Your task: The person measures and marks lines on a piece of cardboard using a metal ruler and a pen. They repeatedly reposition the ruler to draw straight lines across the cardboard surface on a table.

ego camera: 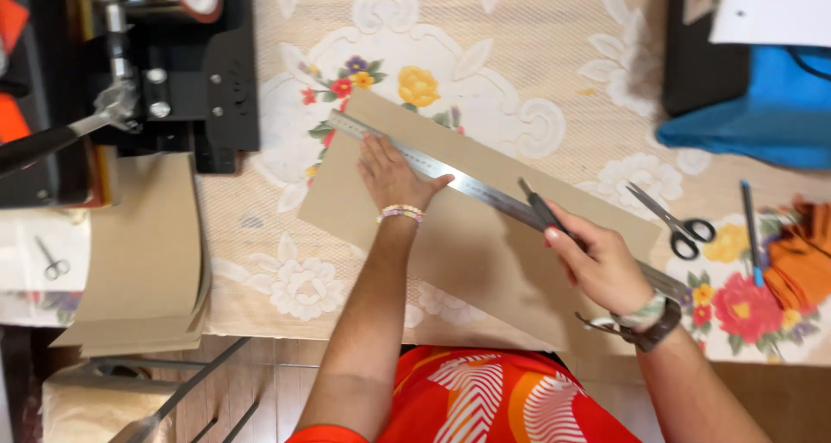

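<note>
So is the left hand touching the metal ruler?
Touching. The head view shows the left hand pressed flat on the metal ruler, palm and fingers lying across it where it rests on the brown cardboard sheet.

Scissors (pixel 679 222) and a cardboard stack (pixel 143 253) lie on the floral tablecloth (pixel 537 54).

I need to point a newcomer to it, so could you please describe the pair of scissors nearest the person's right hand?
On the floral tablecloth, look just right of the brown cardboard sheet that the hands work on. The scissors lie open there beyond the right hand. Black handle loops and bare steel blades set them apart from the blue pen beside them.
</note>
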